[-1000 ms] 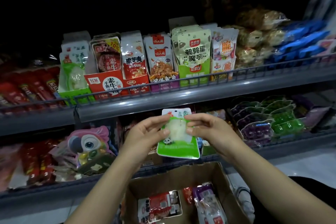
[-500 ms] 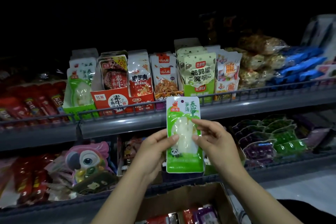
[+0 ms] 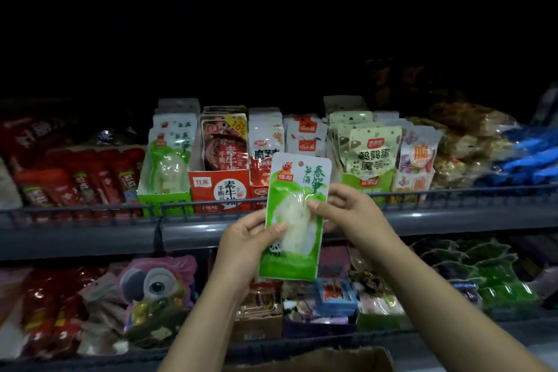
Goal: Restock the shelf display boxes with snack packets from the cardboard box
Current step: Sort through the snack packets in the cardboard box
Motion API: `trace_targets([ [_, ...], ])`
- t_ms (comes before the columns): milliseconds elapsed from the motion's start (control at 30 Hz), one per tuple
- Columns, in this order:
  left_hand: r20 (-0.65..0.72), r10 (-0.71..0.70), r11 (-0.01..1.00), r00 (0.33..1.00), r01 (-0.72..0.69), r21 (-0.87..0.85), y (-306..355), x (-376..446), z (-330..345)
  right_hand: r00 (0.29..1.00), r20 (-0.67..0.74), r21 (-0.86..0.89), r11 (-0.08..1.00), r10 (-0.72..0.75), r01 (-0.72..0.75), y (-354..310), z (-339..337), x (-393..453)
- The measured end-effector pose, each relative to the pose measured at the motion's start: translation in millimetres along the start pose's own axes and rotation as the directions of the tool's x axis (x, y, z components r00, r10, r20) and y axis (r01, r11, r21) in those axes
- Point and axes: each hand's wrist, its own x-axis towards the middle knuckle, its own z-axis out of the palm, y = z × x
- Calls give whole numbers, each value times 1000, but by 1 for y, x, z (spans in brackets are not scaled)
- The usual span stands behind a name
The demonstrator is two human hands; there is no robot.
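Observation:
A green and white snack packet [image 3: 297, 190] stands upright in front of the shelf rail, held from both sides. My left hand [image 3: 246, 246] pinches its lower left edge, thumb on the front. My right hand [image 3: 351, 214] pinches its right edge at mid height. On the shelf behind, a green display box [image 3: 164, 199] holds matching green and white packets at the left of the row. A red display box [image 3: 222, 190] stands beside it. Only the top edge of the cardboard box [image 3: 317, 361] shows at the bottom.
A grey shelf rail [image 3: 422, 199] runs across in front of the display boxes. Red sausage packs [image 3: 75, 181] lie at the left, wrapped snacks and blue packs [image 3: 525, 157] at the right. A lower shelf carries a pink parrot toy pack [image 3: 157, 284] and green jelly cups [image 3: 495, 278].
Both hands have raised the packet from above the cardboard box up to shelf-rail height, turning it upright. The view has tilted up, so the cardboard box has nearly left the frame.

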Motion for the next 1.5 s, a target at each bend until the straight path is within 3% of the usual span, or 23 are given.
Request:
trace_targets([
  [233, -133, 161, 986, 978, -164, -11, 21, 10, -52, 985, 173, -242, 970, 26, 17, -37, 57, 57],
  [400, -266, 252, 966, 930, -258, 15, 27, 15, -84, 972, 235, -287, 956, 4, 66, -50, 96, 80],
  [533, -368, 454, 879, 812, -339, 336, 24, 18, -108, 976, 217, -249, 966, -9, 64, -60, 124, 101],
  [633, -311, 613, 655, 726, -247, 714, 23, 14, -124, 992, 105, -181, 980, -65, 84, -68, 144, 125],
  [700, -231, 632, 527, 739, -192, 828, 20, 15, -132, 996, 36, -157, 984, -84, 89, -72, 160, 141],
  [833, -146, 544, 397, 826, -101, 912, 14, 22, -140, 988, -11, -222, 964, -152, 145, -77, 185, 166],
  [967, -163, 499, 410, 851, -66, 910, 10, 31, -141, 981, -10, -387, 905, -194, 175, -75, 202, 179],
  [1133, -203, 434, 387, 878, 21, 922, 8, 41, -135, 997, 59, -590, 804, -43, 70, -58, 208, 185],
  [1267, -211, 404, 298, 890, 90, 950, 6, 44, -129, 994, 96, -616, 780, -58, 105, -46, 202, 183],
  [1433, -225, 413, 307, 882, 97, 947, 4, 45, -126, 984, 118, -629, 757, -136, 180, -40, 194, 185],
  [1500, -222, 428, 318, 876, 83, 944, 4, 45, -125, 988, 81, -562, 812, -135, 157, -39, 191, 184],
])
